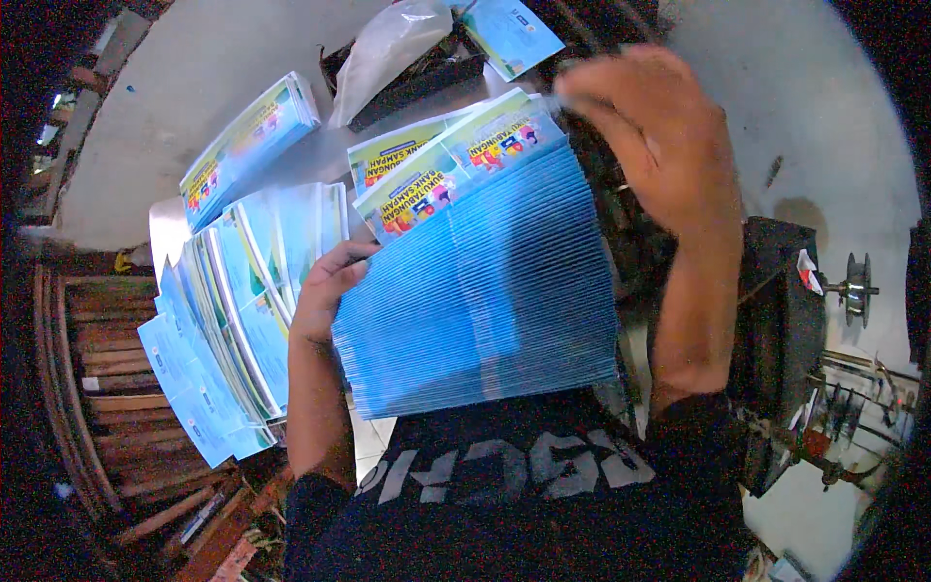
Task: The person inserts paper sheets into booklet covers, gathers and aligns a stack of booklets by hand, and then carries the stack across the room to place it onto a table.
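Note:
A fanned stack of blue booklets [475,291] slopes in front of my chest, its edges overlapping in many thin steps. Colourful printed covers [456,175] show at its far end. My left hand [332,286] is closed against the stack's left edge, fingers bent at the far left corner. Slightly blurred, my right hand [659,145] is raised by the far right corner, thumb and fingers drawn together. Whether a booklet's corner lies between those fingertips is hidden.
To the left lie spread booklets [257,262] and a tight booklet bundle [247,145]. Beyond the stack are a whitish plastic bag [393,48] in a dark container and a single blue sheet [514,37]. Wooden slats [126,378] stand at left; a metal spool [855,289] is at right.

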{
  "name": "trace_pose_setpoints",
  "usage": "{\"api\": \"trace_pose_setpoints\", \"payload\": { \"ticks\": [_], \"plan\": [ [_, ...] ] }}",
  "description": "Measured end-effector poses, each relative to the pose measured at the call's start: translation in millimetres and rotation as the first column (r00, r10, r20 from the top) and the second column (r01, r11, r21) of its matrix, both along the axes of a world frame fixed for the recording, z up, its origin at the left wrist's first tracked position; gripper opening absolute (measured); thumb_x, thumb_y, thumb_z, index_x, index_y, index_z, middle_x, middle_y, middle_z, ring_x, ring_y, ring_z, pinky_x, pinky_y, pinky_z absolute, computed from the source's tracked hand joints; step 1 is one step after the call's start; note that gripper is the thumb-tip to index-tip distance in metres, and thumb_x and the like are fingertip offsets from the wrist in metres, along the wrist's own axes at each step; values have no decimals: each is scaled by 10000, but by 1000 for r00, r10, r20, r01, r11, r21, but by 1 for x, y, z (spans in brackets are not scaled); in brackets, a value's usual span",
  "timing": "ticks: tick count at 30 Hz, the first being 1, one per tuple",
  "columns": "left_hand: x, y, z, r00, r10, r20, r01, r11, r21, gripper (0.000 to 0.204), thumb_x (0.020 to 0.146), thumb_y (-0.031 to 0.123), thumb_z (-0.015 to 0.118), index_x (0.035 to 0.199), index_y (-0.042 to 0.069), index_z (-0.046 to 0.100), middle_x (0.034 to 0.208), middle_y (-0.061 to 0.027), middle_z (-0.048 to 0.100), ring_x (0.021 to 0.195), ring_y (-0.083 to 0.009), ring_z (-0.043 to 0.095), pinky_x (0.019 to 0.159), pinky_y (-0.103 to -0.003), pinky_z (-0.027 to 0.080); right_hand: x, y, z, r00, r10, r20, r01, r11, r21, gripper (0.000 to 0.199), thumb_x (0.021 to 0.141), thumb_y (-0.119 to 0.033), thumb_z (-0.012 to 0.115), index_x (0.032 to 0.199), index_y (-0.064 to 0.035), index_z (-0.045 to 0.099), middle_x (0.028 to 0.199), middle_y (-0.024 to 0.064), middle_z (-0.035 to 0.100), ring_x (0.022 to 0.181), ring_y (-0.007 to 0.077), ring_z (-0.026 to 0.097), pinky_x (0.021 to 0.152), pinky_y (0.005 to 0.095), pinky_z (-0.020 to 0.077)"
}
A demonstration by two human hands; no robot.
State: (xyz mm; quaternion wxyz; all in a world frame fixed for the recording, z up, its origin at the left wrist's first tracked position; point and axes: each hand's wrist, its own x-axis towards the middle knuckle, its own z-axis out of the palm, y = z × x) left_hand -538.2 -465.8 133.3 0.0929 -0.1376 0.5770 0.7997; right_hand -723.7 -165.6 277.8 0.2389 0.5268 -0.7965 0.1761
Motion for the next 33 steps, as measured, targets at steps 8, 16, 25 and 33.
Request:
{"api": "trace_pose_setpoints", "payload": {
  "ticks": [8,16,25,33],
  "plan": [
    [-4,1,0,999,-21,31,20,999,41,319,830,155,618,1082,-37,590,986,-104,645,879,-157,606,805,-285,478,-54,-18,-108,975,-121,185,90,981,171,183,818,-112,588,985,-78,654,1024,89,654,1035,258,588,989,474,362],
    [-1,0,-1,999,10,52,-11,1000,21,323,814,161,635,1073,-29,601,971,-98,648,860,-158,605,795,-281,480,20,7,-66,903,33,428,-99,986,131,148,791,-158,631,885,-44,642,872,119,623,854,288,594,750,370,468],
    [-3,5,4,998,33,57,-36,998,53,308,818,151,629,1065,-30,604,960,-102,651,858,-159,611,789,-274,487,45,10,-66,901,-1,435,-134,951,279,106,777,-163,630,823,-67,634,819,70,589,803,249,583,737,374,469],
    [-4,4,4,999,14,47,-16,998,59,311,818,148,617,1068,-36,595,968,-106,648,861,-162,611,794,-283,485,45,6,-64,893,-55,446,-127,921,368,98,762,-155,632,814,-72,635,807,83,587,780,273,596,705,401,487]
  ]
}}
